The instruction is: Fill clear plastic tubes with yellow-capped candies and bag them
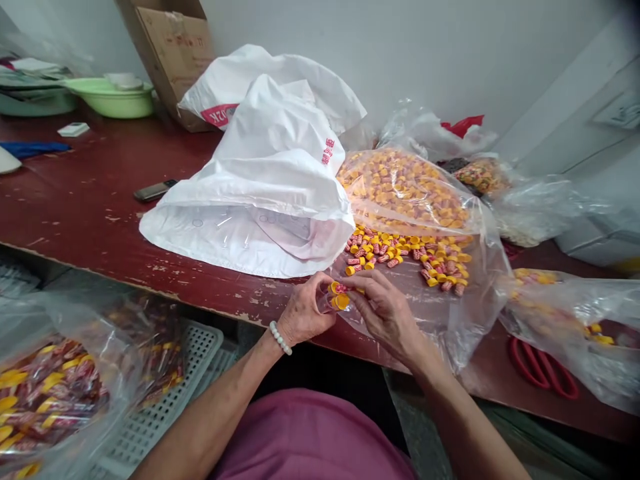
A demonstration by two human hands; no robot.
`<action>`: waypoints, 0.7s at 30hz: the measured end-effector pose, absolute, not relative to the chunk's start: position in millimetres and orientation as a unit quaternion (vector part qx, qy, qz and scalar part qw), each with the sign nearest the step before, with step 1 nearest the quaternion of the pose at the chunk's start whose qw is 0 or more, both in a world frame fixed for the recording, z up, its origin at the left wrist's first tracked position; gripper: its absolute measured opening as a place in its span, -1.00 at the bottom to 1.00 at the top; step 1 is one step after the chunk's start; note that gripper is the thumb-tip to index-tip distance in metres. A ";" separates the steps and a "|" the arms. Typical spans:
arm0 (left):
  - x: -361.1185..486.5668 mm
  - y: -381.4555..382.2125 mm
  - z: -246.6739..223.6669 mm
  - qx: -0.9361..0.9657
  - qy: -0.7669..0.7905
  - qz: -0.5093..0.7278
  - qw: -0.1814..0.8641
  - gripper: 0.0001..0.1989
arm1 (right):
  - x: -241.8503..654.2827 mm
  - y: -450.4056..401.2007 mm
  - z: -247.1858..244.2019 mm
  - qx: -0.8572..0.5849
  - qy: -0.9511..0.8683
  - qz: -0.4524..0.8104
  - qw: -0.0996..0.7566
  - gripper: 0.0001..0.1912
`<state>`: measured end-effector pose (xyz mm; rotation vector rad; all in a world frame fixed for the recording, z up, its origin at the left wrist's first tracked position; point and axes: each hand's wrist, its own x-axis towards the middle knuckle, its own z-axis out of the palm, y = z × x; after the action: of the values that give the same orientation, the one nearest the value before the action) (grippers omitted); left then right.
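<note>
My left hand (307,308), with a white bead bracelet at the wrist, is closed around clear plastic tubes (327,305) with yellow tops (341,302), held just over the table edge. My right hand (383,310) meets it from the right, thumb and fingers pinched at a small yellow-capped red piece (338,288) by the tube tops. The fingers hide part of that piece, so how far it sits in a tube is unclear. Beyond my hands, a heap of similar red-and-yellow pieces (385,250) spills from a large clear bag (410,183).
A white woven sack (260,180) lies open-mouthed on the dark red table (90,193), near a phone (154,191). Red-handled scissors (543,367) lie at right beside another clear bag (565,300). Below left, a bag of filled tubes (55,380) stands near a grey crate (145,427).
</note>
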<state>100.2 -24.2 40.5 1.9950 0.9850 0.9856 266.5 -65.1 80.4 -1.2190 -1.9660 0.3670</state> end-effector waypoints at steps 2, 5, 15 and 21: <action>99.3 -27.3 42.0 0.779 0.387 0.359 0.337 -0.66 | 252.0 -63.2 87.8 -0.452 -0.802 0.131 0.368 -0.73; 97.2 -30.1 42.4 0.784 0.387 0.362 0.324 -0.60 | 246.5 -59.4 92.3 -0.428 -0.830 0.128 0.335 -0.72; 93.0 -31.2 37.9 0.781 0.388 0.358 0.332 -0.69 | 243.7 -68.2 84.7 -0.456 -0.813 0.090 0.350 -0.63; 92.4 -29.1 23.6 0.748 0.410 0.363 0.376 -0.73 | 268.1 -42.2 54.9 -0.490 -0.802 0.106 0.325 -0.58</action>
<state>92.4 -29.1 23.6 1.9128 1.0490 0.9275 268.1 -42.2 54.9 -1.2847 -2.1024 0.2786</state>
